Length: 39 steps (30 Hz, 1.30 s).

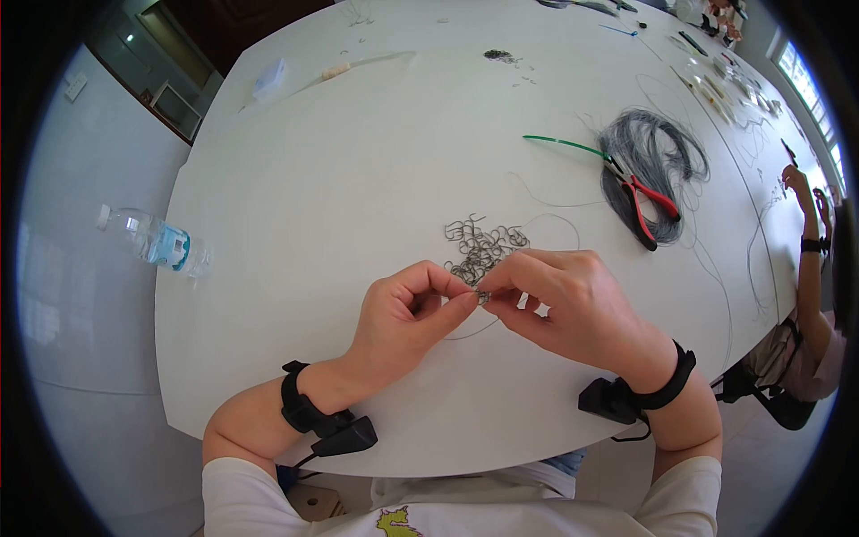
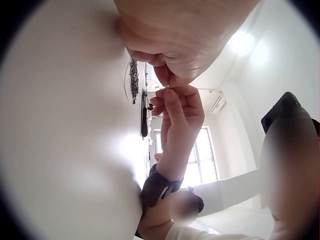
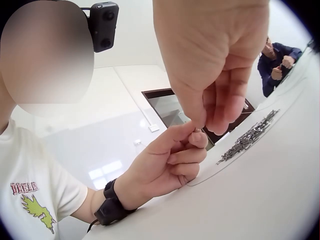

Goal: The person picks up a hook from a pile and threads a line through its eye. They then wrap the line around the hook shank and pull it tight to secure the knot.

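Over the near middle of the white table [image 1: 295,224], my left hand [image 1: 398,313] and right hand [image 1: 573,300] meet fingertip to fingertip. Thumb and forefinger of each pinch a small metal fish hook [image 1: 483,297], mostly hidden by the fingers. Just beyond them lies a loose pile of fish hooks [image 1: 483,246], seen edge-on in the right wrist view. A thin fishing line [image 1: 474,336] curves over the table below the hands and reappears beyond the right hand. In the right wrist view, the left hand's other fingers are curled in.
Red-handled pliers [image 1: 640,206] lie on a grey bundle of line [image 1: 658,143] with a green strip [image 1: 564,140] at the right. A plastic bottle [image 1: 165,242] is at the left. Farther back are a small dark heap [image 1: 498,55] and a wooden-handled tool [image 1: 335,71]. Other people sit around the table.
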{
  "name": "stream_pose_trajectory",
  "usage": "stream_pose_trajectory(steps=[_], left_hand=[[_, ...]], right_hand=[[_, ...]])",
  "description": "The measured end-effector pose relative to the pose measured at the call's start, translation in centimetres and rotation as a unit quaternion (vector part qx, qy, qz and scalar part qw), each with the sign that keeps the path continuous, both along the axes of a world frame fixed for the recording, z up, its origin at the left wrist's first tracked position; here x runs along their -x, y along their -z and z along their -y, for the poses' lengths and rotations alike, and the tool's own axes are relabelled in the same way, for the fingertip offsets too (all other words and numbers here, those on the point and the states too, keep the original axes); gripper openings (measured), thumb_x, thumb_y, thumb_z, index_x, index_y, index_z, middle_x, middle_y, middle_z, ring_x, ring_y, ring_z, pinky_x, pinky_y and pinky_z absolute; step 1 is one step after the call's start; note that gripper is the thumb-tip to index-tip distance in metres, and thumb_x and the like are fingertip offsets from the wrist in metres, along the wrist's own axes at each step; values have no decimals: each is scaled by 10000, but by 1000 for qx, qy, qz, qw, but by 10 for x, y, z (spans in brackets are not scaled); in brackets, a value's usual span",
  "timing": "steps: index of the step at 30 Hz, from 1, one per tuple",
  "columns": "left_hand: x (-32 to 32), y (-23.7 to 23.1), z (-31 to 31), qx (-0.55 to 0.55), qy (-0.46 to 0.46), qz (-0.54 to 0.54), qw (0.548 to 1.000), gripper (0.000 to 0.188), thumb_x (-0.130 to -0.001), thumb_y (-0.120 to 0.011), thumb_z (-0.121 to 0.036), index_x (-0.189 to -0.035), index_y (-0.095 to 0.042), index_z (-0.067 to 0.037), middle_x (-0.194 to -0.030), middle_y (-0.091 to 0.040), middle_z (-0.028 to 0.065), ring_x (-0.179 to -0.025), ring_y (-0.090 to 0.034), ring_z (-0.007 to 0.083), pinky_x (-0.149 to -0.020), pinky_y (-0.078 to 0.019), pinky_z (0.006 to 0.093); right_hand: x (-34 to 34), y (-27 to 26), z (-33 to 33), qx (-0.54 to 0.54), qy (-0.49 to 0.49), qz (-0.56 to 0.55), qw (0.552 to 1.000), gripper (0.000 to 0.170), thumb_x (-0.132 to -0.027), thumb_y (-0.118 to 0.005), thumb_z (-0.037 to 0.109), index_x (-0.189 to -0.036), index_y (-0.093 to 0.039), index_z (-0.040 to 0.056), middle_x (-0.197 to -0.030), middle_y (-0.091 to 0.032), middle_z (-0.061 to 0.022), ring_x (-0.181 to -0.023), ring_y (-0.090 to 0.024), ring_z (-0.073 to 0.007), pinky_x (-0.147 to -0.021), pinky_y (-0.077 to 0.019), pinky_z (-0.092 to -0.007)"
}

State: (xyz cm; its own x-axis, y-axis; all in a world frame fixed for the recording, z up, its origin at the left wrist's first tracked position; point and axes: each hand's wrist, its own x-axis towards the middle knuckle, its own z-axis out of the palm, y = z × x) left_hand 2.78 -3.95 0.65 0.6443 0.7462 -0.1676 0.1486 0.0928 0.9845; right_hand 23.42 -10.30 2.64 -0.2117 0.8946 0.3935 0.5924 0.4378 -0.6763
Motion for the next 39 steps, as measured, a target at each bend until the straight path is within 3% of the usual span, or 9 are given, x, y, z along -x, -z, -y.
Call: stream_pose_trajectory(steps=[17, 26, 29, 31, 34, 39], left_hand=[[0, -1, -1, 14, 14, -4, 1000, 71, -937, -674, -91, -946, -625, -40, -851, -623, -49, -724, -515, -17, -645, -410, 159], [-1, -1, -3, -21, 41, 1, 999, 48, -937, -659, -70, -936, -612, -60, -766, -530, -95, -643, -393, -38, -572, -311, 154], [-3, 3, -3, -58, 23, 16, 998, 82, -925, -691, -147, -924, -656, -73, -623, -428, -127, -555, -311, -25, -506, -252, 180], [-2, 0, -4, -4, 30, 27, 999, 48, -954, -627, -62, -990, -625, -30, -875, -638, -19, -784, -579, 38, -729, -472, 198], [-4, -3, -4, 29, 30, 65, 997, 80, -959, -622, -64, -1020, -630, -13, -957, -676, 29, -884, -631, 90, -827, -502, 239], [0, -3, -4, 1, 41, -7, 999, 70, -946, -648, -63, -996, -635, -16, -940, -685, 25, -861, -628, 62, -786, -501, 215]], right_hand=[[-2, -4, -1, -37, -12, 34, 999, 147, -744, -707, 12, -813, -586, 60, -731, -580, -56, -650, -598, -254, -564, -481, -360], [-3, -3, -3, -92, -35, 71, 993, 173, -727, -711, 20, -800, -557, 53, -728, -555, -65, -692, -601, -267, -599, -491, -373], [-4, -4, -3, -108, -38, 81, 990, 171, -730, -711, 21, -800, -558, 53, -731, -556, -65, -698, -604, -262, -610, -497, -371], [-5, -4, -4, -116, -39, 87, 989, 169, -730, -710, 21, -800, -560, 54, -734, -558, -64, -700, -606, -259, -614, -501, -369], [-5, -4, -3, -139, -36, 94, 985, 168, -727, -711, 20, -796, -562, 57, -734, -559, -60, -709, -611, -253, -622, -510, -359], [-5, -4, -2, -142, -36, 127, 981, 183, -719, -716, 27, -786, -549, 62, -749, -561, -52, -732, -616, -243, -628, -515, -348]])
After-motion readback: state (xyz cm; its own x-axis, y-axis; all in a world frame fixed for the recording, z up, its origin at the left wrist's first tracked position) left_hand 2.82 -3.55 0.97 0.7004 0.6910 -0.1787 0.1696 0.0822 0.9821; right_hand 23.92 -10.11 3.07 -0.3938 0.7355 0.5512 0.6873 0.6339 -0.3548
